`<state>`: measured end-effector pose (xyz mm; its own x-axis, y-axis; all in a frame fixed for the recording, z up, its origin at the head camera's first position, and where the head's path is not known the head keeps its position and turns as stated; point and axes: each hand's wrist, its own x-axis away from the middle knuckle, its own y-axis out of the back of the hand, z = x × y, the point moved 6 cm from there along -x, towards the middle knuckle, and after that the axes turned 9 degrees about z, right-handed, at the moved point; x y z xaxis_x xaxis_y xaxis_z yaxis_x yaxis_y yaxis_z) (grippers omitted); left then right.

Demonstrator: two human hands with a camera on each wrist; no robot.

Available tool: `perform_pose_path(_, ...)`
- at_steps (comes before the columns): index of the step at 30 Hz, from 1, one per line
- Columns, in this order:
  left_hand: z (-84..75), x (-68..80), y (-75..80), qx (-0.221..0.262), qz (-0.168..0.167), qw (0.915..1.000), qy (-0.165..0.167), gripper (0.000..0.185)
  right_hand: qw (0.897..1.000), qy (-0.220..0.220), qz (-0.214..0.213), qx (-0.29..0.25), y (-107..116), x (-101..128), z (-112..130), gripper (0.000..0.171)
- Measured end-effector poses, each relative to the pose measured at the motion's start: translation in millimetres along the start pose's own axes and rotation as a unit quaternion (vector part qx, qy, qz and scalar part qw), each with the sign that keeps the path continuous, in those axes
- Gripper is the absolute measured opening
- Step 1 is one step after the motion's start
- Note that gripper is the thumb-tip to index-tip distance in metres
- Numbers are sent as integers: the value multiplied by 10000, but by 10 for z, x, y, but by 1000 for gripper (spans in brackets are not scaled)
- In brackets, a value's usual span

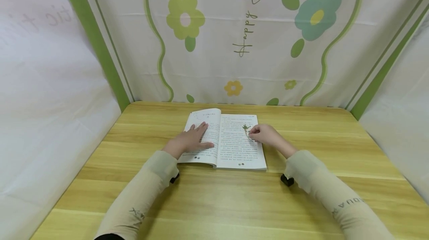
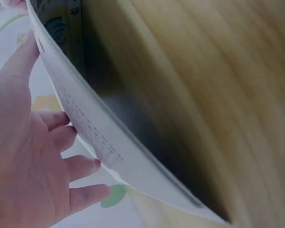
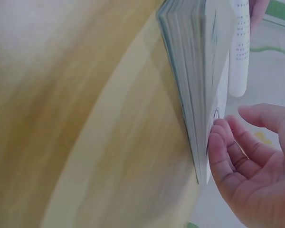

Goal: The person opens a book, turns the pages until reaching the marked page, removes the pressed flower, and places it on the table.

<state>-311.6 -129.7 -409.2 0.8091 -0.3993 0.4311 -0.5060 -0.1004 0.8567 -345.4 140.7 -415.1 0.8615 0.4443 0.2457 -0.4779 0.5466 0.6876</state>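
Note:
An open book (image 1: 236,158) lies on the wooden table, its left page bowed up near the spine. My left hand (image 1: 192,139) rests spread on the left page, thumb apart from the fingers. In the left wrist view, the fingers (image 2: 78,167) lie against the printed page (image 2: 92,130), whose outer edge rises off the table. On the right page lies a small dried leafy sprig (image 1: 245,127) with a thin curved stem. My right hand (image 1: 264,135) pinches the sprig at its stem, fingers curled close over the page. From the right wrist, the fingertips (image 3: 218,137) are right at the page surface.
The table (image 1: 214,202) reaches back to a white curtain (image 1: 214,65) printed with flowers and green wavy lines. White cloth walls with green borders stand at left and right. A black wrist device (image 1: 287,180) sits under the right cuff.

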Motion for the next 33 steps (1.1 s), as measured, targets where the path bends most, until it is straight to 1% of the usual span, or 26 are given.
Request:
perform_pose_path(4, 4, 5, -9, 80, 12, 10000, -18, 96, 9997, -189, 52, -114, 12, -39, -29, 21)
perform_pose_path(9, 11, 9, -26, 143, 27, 9999, -21, 97, 9994, -337, 28, 55, 0, -84, -19, 18)
perform_pose_path(13, 6, 3, -39, 151, 31, 9999, -4, 97, 9988, -346, -52, 337, -22, -118, -4, 16)
perform_pose_path(17, 2, 5, -46, 177, 12, 9998, -5, 96, 9983, -314, -81, 478, -46, -133, 20, 12)
perform_pose_path(21, 2, 9, -55, 190, -4, 9998, -6, 96, 9982, -314, -19, 520, -52, -135, 38, 11)
perform_pose_path(26, 2, 8, -62, 173, -50, 9998, -12, 96, 9968, -293, 77, 740, -46, -145, 88, 15)
perform_pose_path(33, 0, 12, -55, 170, -57, 9998, -22, 95, 9958, -471, 214, 757, -30, -166, 81, 15)
